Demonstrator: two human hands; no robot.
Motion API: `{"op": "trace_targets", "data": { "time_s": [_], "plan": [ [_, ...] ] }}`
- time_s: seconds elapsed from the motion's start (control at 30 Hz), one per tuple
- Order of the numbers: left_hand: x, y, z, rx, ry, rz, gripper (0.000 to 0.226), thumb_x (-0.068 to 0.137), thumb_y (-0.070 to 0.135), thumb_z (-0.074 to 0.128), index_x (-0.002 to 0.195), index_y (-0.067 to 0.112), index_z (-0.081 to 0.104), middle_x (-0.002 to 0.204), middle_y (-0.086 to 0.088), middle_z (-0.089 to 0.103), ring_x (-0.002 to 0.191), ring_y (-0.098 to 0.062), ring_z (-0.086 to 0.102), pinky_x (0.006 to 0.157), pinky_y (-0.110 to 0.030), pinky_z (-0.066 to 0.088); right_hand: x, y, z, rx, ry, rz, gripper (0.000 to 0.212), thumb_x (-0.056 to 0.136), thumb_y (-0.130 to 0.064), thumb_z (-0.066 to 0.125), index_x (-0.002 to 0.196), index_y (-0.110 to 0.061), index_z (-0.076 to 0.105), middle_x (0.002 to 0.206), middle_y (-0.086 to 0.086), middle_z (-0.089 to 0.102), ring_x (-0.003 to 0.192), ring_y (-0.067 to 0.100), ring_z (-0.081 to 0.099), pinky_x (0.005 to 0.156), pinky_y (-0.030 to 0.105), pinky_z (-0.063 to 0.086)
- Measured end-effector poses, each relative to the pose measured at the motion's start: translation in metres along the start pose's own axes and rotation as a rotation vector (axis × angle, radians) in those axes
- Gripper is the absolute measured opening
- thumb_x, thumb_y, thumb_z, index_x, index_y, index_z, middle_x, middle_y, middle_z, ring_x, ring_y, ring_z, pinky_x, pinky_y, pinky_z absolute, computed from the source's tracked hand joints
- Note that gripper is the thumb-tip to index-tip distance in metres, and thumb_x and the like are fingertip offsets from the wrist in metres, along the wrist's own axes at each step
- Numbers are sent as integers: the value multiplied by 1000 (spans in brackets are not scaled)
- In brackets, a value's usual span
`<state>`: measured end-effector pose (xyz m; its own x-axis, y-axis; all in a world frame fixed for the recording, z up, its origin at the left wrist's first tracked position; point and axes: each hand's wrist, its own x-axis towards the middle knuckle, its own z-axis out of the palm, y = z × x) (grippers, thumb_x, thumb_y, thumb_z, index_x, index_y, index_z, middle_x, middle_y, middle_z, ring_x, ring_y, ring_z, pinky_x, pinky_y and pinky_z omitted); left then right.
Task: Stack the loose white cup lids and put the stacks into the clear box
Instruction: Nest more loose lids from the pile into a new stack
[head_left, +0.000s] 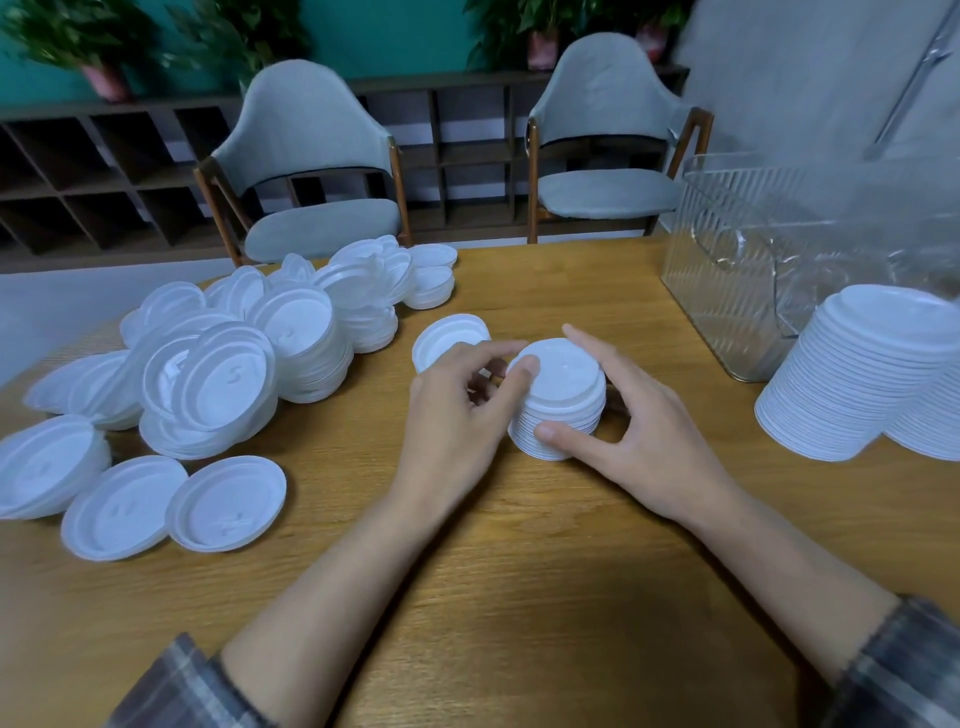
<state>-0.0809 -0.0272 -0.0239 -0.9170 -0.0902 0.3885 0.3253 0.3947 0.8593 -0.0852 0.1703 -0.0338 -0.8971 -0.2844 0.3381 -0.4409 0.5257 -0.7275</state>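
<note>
Hands meet at the centre of the head view around a short stack (563, 410) of white lids standing on the wooden table (519, 571). The right hand (639, 431) brackets it from the right. Its thumb presses low on the near side and its forefinger reaches round the far rim, so the stack is held between the two. The left hand (457, 415) comes in from the left with fingers curled. Its thumb tip lies on the top lid's left edge and its forefinger arches towards the far rim, in a light pinch on the uppermost lid. Blur softens the rim, so I cannot tell whether that lid is fully nested or sits a little proud.

Just behind the left hand a single lid (447, 338) lies flat on the table. The loose pile (234, 364) fills the left of the frame, with two flat lids (171, 504) at lower left. The clear box (753, 270) stands at upper right. Beside it, at the right edge, tall finished stacks (862, 384) stand on the table, not yet inside.

The step in hand looks like squaring the small stack. Done well, the right hand would steady the base while the left presses the top lid down evenly. Pressing at one edge could tip the column. Rims should line up all round before more lids go on, and a stack this short is better built up than boxed yet
</note>
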Motion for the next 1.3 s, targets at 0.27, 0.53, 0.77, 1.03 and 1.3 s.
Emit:
{"op": "trace_targets", "data": {
  "time_s": [0.27,0.53,0.77,1.03,1.3],
  "plan": [
    [1,-3,-1,70,-6,48,24,92,41,78,112,28,81,91,6,70,76,-10,63,71,-17,46,-2,3,-1,17,-20,33,99,73,-62,83,159,-45,35,154,-24,48,141,-8,40,120,33,38],
    [12,-9,-24,276,80,221,22,95,42,74,107,25,80,98,12,70,88,-9,64,76,-16,43,-1,2,0,-20,-5,18,92,76,-54,85,156,-43,41,145,-28,51,136,-13,41,110,8,31],
    [28,-26,-54,536,-113,196,26,93,18,76,118,25,78,100,14,77,95,-5,70,88,-38,57,-1,0,-1,-24,-18,44,93,74,-63,80,155,-48,38,144,-35,47,135,-17,37,109,11,30],
    [29,-19,-50,343,12,79,26,82,18,89,107,21,79,84,12,71,84,-4,65,76,-19,51,-1,1,-1,-30,-31,50,94,75,-63,81,157,-48,36,147,-33,46,138,-12,37,109,11,29],
    [22,10,-45,-69,146,-28,20,92,20,79,112,24,79,96,7,73,90,-12,72,86,-32,62,-1,0,0,-14,-22,36,89,83,-58,77,159,-39,36,140,-29,50,134,-11,41,102,-1,26]
  ]
}}
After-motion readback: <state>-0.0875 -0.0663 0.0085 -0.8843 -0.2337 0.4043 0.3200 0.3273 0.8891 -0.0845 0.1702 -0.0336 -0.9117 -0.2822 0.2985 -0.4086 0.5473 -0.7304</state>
